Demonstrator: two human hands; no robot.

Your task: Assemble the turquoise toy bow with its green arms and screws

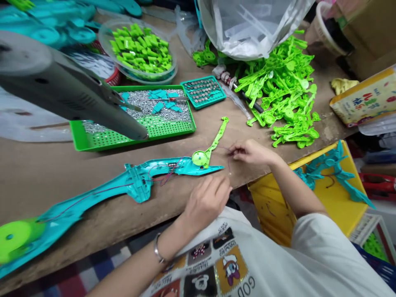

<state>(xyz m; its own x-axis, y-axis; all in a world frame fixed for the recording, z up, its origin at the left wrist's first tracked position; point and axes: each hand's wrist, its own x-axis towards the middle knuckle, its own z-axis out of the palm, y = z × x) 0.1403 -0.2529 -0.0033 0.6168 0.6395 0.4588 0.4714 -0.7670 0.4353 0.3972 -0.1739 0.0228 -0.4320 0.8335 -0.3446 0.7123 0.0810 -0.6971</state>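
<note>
A long teal plastic shell [108, 192] lies along the table's front edge, with thin wires running inside it. Over its right end sits a lime-green arm [215, 142] with a round disc; a green wheel [18, 239] is at the far left end. My right hand [252, 152] pinches a thin dark wire [221, 147] just right of the green arm. Beside the shell's pointed tip is my left hand [207, 200], back up, its fingers curled together. What its fingertips hold, if anything, is hidden.
A green tray [154, 131] holds screws and teal pieces, beside a small teal tray [206, 104] of round metal parts. Lime-green arms [287, 90] are heaped at the back right. A grey electric screwdriver [74, 86] juts in from the left. A yellow bin [269, 202] stands right.
</note>
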